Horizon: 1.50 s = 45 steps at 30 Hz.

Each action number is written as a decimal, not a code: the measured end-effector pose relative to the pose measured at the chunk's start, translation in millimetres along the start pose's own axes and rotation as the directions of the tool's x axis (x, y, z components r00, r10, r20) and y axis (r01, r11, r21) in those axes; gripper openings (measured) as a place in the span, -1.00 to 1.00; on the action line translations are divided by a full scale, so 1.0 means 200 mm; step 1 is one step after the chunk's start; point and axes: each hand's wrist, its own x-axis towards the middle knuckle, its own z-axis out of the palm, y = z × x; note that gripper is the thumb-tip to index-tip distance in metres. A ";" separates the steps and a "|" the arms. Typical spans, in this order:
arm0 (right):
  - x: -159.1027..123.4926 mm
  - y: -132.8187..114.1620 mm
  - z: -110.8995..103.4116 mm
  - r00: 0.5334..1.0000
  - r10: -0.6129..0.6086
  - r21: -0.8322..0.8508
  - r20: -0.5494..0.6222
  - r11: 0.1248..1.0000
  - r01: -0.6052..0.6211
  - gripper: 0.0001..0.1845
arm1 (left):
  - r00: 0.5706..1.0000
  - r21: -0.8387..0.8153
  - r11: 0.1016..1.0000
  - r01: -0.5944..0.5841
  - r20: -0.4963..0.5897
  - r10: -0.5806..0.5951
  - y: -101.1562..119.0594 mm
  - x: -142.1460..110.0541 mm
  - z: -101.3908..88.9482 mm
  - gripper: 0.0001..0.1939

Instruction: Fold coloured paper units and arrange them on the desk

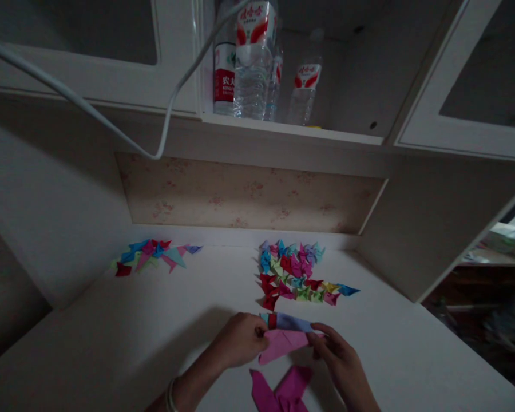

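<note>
A folded piece of light pink paper is stretched between my two hands above the white desk. My left hand pinches its left end, the fingers curled closed. At the right end, my right hand grips it between thumb and fingers. Just behind it lie strips of blue paper and red paper, partly hidden by the pink piece and my hands. Closer to me, a magenta folded paper with pointed flaps rests on the desk, cut off by the lower edge of the view.
Many small colourful origami pieces stand in rows at the back of the desk. Another paper pile sits back left. Overhead, a shelf holds several plastic bottles, and a white cable hangs in front.
</note>
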 end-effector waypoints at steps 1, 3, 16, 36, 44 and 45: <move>0.02 0.01 -0.03 0.999 -0.001 -0.017 -0.040 1.000 0.000 -0.47 | 1.000 0.056 0.998 -0.028 0.000 0.028 0.03 0.05 0.01 -0.81; 0.07 0.03 -0.10 0.994 0.002 -0.028 -0.108 1.000 -0.005 -0.42 | 0.999 0.100 0.994 -0.044 0.005 0.044 0.09 0.17 0.05 -0.79; 0.12 0.31 -0.29 0.968 0.082 -0.164 -0.237 0.979 -0.124 -0.37 | 0.991 0.193 0.972 0.131 -0.042 -0.125 0.03 0.45 0.27 -0.77; 0.10 0.28 -0.27 0.981 0.047 -0.280 -0.190 0.955 -0.100 -0.47 | 0.982 0.417 0.890 0.185 -0.118 -0.149 0.17 0.38 0.26 -0.77; 0.09 0.27 -0.26 0.987 0.041 -0.302 -0.156 0.949 -0.087 -0.47 | 0.983 0.435 0.883 0.175 -0.132 -0.130 0.19 0.38 0.26 -0.78; 0.09 0.28 -0.26 0.986 0.046 -0.303 -0.159 0.949 -0.093 -0.47 | 0.982 0.432 0.885 0.176 -0.137 -0.128 0.20 0.38 0.26 -0.78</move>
